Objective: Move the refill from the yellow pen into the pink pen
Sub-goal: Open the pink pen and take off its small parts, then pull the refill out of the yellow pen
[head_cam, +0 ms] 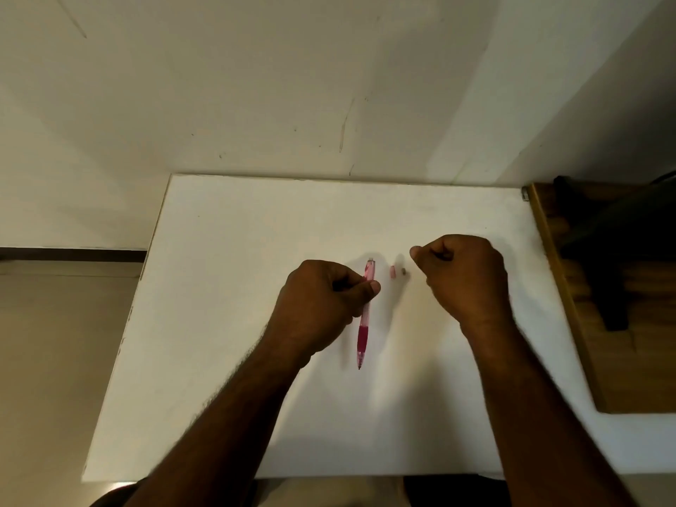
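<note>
Against a scuffed pale wall (256,86), white table (256,397), with a brown wooden surface (570,323) beside its right edge. Over the table's middle, 2 bare hands: left hand (322,298) pinching the pink pen (365,316) near its upper end, tip pointing toward the table's near edge; right hand (464,276) curled into a loose fist, holding nothing visible. On the table between pen and right hand, 2 tiny pieces: pink cap (393,271), then grey bit (404,271), apart.
</note>
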Tool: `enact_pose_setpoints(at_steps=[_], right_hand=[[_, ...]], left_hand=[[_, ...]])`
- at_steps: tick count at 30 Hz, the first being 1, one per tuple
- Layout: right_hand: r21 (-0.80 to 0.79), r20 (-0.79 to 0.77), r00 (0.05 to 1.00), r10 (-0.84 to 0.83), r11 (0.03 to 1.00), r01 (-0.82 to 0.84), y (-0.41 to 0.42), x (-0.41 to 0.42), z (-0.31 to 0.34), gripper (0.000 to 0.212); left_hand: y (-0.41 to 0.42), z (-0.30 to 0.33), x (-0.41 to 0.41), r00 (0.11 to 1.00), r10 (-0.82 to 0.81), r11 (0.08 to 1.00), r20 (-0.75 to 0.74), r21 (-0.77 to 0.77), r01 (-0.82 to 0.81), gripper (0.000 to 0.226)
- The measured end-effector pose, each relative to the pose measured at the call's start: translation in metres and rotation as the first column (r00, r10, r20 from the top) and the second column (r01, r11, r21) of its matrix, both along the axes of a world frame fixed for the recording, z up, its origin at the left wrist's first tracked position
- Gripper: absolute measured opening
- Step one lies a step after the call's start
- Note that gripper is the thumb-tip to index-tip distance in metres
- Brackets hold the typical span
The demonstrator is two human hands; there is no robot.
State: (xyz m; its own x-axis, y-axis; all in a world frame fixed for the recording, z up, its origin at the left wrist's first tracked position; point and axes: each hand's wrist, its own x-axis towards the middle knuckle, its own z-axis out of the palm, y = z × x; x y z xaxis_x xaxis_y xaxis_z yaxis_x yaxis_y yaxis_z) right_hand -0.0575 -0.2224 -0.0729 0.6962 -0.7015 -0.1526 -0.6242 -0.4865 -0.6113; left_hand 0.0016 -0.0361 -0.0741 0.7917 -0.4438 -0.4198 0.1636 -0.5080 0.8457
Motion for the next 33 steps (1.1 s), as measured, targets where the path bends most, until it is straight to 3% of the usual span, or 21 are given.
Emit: enact_pose_setpoints(at_steps=[3, 8, 12, 18, 24, 33], right_hand=[[0.387, 0.029, 0.996, 0.085, 0.918, -0.090, 0.018, -0.011, 0.019, 0.017], [0.517, -0.086, 0.957, 0.276, 0.834, -0.194, 0.046, -0.018, 0.023, 0.007], [0.446, -0.119, 0.955, 0.270, 0.874, -0.192, 0.049, -0.013, 0.021, 0.010], [0.221, -0.229, 0.942, 0.245, 0.956, -0.195, 0.043, -0.002, 0.005, 0.021], [0.051, -0.328, 0.917, 0.228, 0.973, -0.224, 0.042, 0.007, -0.005, 0.029], [0.048, -0.354, 0.904, 0.242, 0.969, -0.240, 0.041, 0.009, -0.004, 0.036]], left_hand=[[0.000, 0.001, 0.001, 1.000, 0.025, 0.999, -0.009, -0.024, -0.025, 0.023], [0.000, 0.000, 0.003, 1.000, 0.022, 0.999, -0.021, -0.048, -0.023, 0.024], [-0.001, -0.002, 0.002, 0.998, 0.058, 0.998, 0.011, -0.030, -0.057, 0.021], [0.007, -0.009, 0.009, 0.922, 0.074, 0.908, 0.381, 0.357, -0.220, 0.031], [0.007, -0.020, 0.008, 0.934, -0.039, 0.853, 0.354, 0.500, -0.154, 0.039], [0.000, -0.023, 0.001, 0.945, -0.064, 0.830, 0.320, 0.543, -0.127, 0.030]])
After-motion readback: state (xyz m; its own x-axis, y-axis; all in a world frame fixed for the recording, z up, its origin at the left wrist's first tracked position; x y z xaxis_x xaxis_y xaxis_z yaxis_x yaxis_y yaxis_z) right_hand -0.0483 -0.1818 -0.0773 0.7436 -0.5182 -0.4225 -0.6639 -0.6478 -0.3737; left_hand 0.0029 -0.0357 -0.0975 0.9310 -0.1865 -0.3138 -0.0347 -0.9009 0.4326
